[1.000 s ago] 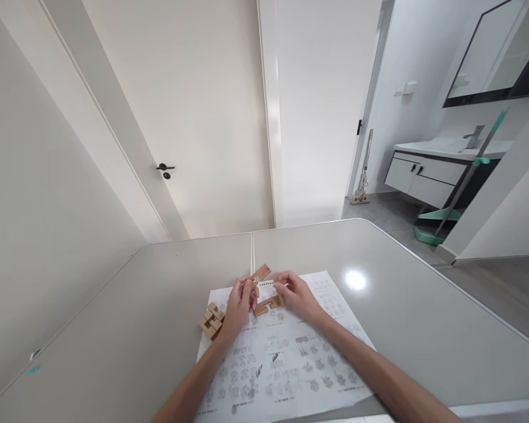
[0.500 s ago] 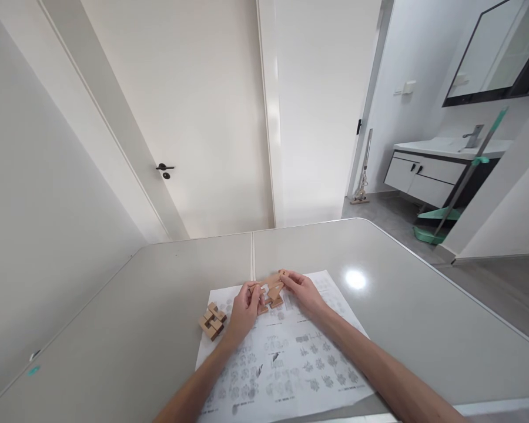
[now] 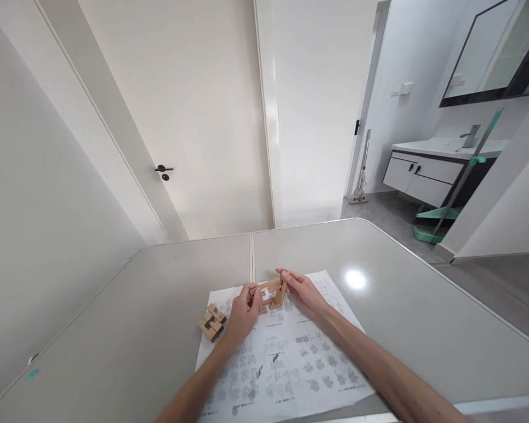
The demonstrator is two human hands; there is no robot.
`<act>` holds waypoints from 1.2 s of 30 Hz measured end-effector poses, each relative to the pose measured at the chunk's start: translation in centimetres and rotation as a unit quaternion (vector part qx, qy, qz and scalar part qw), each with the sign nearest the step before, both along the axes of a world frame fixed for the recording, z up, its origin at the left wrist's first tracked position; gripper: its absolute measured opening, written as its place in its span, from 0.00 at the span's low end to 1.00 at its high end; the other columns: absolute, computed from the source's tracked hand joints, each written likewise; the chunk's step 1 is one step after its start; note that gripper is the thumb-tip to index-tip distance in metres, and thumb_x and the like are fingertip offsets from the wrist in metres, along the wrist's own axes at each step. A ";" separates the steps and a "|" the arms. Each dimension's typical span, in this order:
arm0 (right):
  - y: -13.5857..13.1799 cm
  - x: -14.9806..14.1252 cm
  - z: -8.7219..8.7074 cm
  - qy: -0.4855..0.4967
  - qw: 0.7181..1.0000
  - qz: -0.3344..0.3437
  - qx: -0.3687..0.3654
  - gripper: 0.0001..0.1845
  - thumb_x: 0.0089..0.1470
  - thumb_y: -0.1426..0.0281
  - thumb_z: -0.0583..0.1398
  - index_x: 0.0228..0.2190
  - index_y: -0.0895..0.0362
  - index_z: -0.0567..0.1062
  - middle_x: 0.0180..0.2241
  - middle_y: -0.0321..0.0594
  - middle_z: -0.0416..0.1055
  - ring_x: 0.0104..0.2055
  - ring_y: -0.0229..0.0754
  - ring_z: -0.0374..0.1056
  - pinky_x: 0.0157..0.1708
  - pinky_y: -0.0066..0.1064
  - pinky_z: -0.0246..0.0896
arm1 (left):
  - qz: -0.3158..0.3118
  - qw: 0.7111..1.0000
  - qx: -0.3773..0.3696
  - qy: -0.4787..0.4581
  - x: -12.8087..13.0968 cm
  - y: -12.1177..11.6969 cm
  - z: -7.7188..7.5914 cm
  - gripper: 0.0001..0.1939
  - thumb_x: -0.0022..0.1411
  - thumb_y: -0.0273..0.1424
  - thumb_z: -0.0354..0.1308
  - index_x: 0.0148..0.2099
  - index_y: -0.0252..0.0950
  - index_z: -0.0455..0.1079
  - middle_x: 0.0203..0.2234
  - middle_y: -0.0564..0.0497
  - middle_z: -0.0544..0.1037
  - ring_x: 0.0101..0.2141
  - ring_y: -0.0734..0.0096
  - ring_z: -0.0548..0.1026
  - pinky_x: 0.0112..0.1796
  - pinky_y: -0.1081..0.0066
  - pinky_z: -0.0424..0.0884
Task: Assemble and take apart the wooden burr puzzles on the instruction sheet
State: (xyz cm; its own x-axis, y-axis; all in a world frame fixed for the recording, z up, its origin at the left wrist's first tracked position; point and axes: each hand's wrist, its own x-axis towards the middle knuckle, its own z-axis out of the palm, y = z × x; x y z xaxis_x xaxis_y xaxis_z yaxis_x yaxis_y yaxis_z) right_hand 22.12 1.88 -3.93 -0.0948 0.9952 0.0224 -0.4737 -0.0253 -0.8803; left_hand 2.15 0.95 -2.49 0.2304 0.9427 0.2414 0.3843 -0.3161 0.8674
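Between my hands is a group of notched wooden puzzle pieces [image 3: 273, 286], light brown and fitted into an open frame shape just above the printed sheet. My left hand [image 3: 244, 310] pinches the left end of the pieces between thumb and fingers. At the right end, my right hand [image 3: 302, 289] grips an upright notched piece with thumb and fingertips. Some of the joints are covered by my fingers. An assembled wooden block puzzle [image 3: 212, 322] rests left of my left hand, on the sheet's edge.
A white sheet [image 3: 286, 364] with printed puzzle diagrams lies under my hands on the grey table [image 3: 127, 329]. Beyond the table stand a white door [image 3: 194, 117], a mop [image 3: 362, 176], a green dustpan [image 3: 427, 235] and a sink cabinet [image 3: 423, 173].
The piece in my right hand has turned from lying slanted to standing upright at the right end of the frame. My left hand has stayed nearly still.
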 end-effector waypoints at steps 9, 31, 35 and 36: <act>0.2 0.1 -0.7 -0.070 0.997 -0.017 0.000 0.26 0.48 0.50 0.68 0.41 0.57 0.83 0.34 0.41 0.75 0.34 0.41 0.64 0.37 0.32 0.61 | -0.036 0.998 -0.007 0.047 -0.6 0.3 1.3 0.17 0.69 0.46 0.49 0.40 0.38 0.68 0.20 0.58 0.62 0.22 0.74 0.59 0.24 0.75 0.53; -0.4 -0.5 -0.1 -0.163 0.986 -0.008 0.046 0.30 0.54 0.46 0.62 0.47 0.55 0.80 0.26 0.36 0.69 0.25 0.37 0.58 0.27 0.30 0.55 | -0.066 0.992 -0.063 -0.089 -0.1 0.4 0.4 0.17 0.70 0.47 0.49 0.38 0.38 0.62 0.19 0.60 0.60 0.19 0.78 0.57 0.21 0.77 0.54; -0.7 -1.0 -0.3 -0.170 0.983 0.042 0.061 0.32 0.54 0.45 0.61 0.53 0.52 0.77 0.20 0.31 0.62 0.22 0.36 0.52 0.24 0.29 0.51 | -0.061 0.988 -0.077 -0.118 -0.4 1.0 -0.1 0.18 0.69 0.49 0.50 0.38 0.39 0.60 0.20 0.61 0.60 0.17 0.79 0.54 0.20 0.77 0.52; -0.8 -1.1 -0.2 -0.158 0.984 0.058 0.056 0.33 0.54 0.45 0.61 0.53 0.52 0.76 0.19 0.29 0.58 0.21 0.35 0.49 0.23 0.28 0.48 | -0.066 0.988 -0.079 -0.119 -0.5 1.0 -0.2 0.18 0.69 0.49 0.50 0.38 0.39 0.60 0.20 0.61 0.60 0.17 0.79 0.54 0.20 0.77 0.52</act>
